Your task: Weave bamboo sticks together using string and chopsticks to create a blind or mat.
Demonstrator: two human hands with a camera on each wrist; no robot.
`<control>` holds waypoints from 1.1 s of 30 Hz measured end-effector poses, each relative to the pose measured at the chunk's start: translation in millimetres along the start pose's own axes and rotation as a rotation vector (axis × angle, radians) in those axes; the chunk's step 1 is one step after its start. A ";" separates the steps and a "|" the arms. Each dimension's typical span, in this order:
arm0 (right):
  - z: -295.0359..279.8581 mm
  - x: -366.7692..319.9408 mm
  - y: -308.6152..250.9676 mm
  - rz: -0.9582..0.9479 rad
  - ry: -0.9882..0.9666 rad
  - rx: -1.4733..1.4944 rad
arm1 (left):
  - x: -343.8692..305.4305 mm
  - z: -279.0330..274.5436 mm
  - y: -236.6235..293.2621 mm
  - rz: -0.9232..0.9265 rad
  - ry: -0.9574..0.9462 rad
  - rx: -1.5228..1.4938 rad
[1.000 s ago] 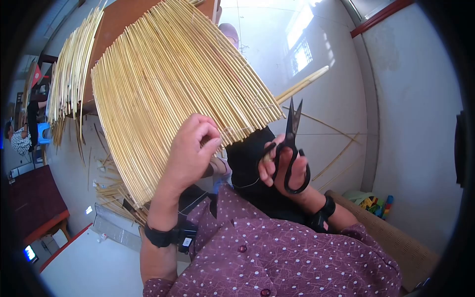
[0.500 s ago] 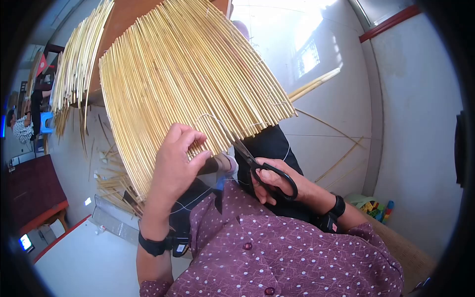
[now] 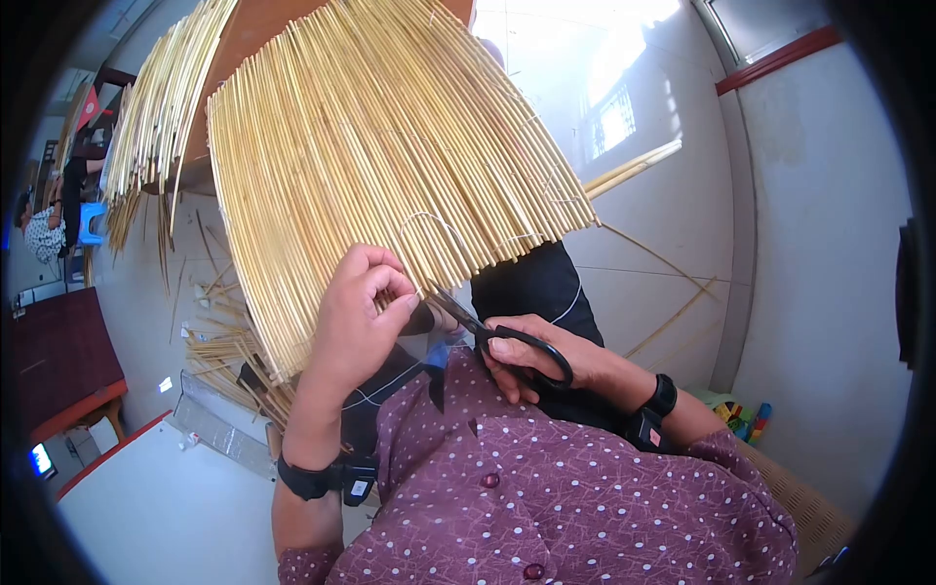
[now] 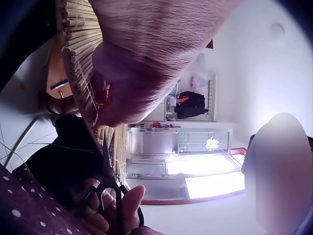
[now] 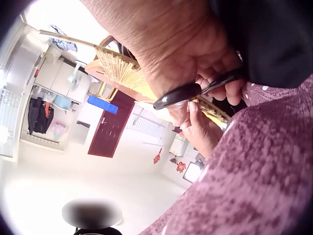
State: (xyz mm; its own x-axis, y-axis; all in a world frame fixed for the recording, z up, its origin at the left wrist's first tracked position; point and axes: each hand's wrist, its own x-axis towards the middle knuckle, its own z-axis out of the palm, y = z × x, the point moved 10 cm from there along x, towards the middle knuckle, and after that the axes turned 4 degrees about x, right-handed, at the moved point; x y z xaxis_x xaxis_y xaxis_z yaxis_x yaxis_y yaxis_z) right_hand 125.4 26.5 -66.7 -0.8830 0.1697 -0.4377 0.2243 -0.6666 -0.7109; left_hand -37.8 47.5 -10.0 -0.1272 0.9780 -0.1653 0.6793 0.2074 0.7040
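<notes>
Over black trousers (image 3: 577, 307) and red-brown table (image 3: 240, 47), reed mat (image 3: 361, 136), stalks laid side by side. At near edge, left hand (image 3: 359, 310), fingers curled, thumb tip close to forefinger; cannot tell whether anything pinched between. Off to right, right hand (image 3: 534, 353), fingers wrapped round handles of black scissors (image 3: 481, 334), blades nearly together, tips just beside left fingertips. On mat, near both, loop of pale thread (image 3: 425, 214). Beyond mat's left side, loose stalks (image 3: 175, 97) overhanging table edge.
</notes>
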 end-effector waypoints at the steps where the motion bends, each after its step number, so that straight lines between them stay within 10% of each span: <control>1: 1.0 1.1 0.1 0.014 -0.003 0.013 | 0.5 0.8 -2.6 -0.004 -0.007 -0.036; 18: 7.6 9.1 7.7 -0.066 0.062 0.066 | -7.7 -5.9 -28.6 -0.161 -0.060 -0.464; 25: 7.6 0.8 -8.1 -0.222 -0.081 0.011 | -38.2 -33.2 -44.8 -0.204 0.264 -0.902; 30: 7.9 8.4 -4.4 -0.105 -0.069 -0.025 | -52.9 -26.4 -47.9 -0.336 0.173 -0.762; 33: 8.3 11.2 -2.4 -0.050 -0.057 -0.035 | -30.5 -30.7 -9.3 -0.090 0.225 -0.113</control>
State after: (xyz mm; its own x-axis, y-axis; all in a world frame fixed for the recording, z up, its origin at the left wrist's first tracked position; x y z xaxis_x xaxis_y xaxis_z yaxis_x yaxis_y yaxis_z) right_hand 111.6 24.0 -65.4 -0.9152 0.1600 -0.3699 0.1928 -0.6320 -0.7506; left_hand -62.5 16.5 9.7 -0.3498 0.9333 -0.0817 0.5742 0.2825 0.7685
